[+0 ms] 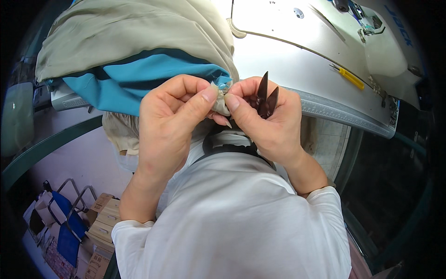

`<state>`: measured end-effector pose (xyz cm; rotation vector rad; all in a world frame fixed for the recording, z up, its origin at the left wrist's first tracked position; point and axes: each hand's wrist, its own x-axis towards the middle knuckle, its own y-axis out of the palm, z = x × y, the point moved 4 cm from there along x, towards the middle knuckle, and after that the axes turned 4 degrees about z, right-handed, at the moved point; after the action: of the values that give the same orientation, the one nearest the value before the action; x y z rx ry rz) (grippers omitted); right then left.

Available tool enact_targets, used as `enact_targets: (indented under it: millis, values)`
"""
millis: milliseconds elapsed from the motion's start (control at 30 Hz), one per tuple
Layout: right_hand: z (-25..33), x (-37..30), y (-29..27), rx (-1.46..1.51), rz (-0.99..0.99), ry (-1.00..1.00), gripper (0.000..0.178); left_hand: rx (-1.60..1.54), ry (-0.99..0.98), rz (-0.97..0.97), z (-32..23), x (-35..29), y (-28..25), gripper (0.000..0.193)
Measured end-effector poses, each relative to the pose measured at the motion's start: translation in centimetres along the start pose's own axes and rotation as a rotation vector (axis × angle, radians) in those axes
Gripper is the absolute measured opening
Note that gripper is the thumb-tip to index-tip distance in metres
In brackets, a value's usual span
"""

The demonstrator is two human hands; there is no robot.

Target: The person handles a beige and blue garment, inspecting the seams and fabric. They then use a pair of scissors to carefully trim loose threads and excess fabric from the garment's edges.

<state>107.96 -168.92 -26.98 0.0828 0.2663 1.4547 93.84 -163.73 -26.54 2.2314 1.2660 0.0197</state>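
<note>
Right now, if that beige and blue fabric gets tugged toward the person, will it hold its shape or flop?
Likely floppy: the beige and blue fabric drapes in soft folds over the table edge. Probably light, since the left hand and right hand pinch its corner with fingertips alone. It may slide easily.

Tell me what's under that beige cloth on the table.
A teal cloth shows under the beige cloth, its edge pinched by the left hand and right hand, which holds snips. Anything deeper is covered.
</note>
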Motion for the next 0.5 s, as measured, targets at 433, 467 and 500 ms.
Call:
enact_targets:
  millis: [433, 467, 500]
  values:
    - [0.2, 0.0, -1.1, -0.278, -0.041, -0.204, 0.004, 0.017, -0.046, 0.005, 0.1, 0.3, 0.4, 0.015]
    - [0.4, -0.1, -1.4, -0.436, -0.049, -0.295, 0.005, 0.026, -0.053, 0.01, 0.1, 0.3, 0.3, 0.015]
    - [1.2, -0.4, -1.2, -0.521, -0.067, -0.382, 0.008, 0.035, -0.06, 0.014, 0.1, 0.3, 0.2, 0.015]
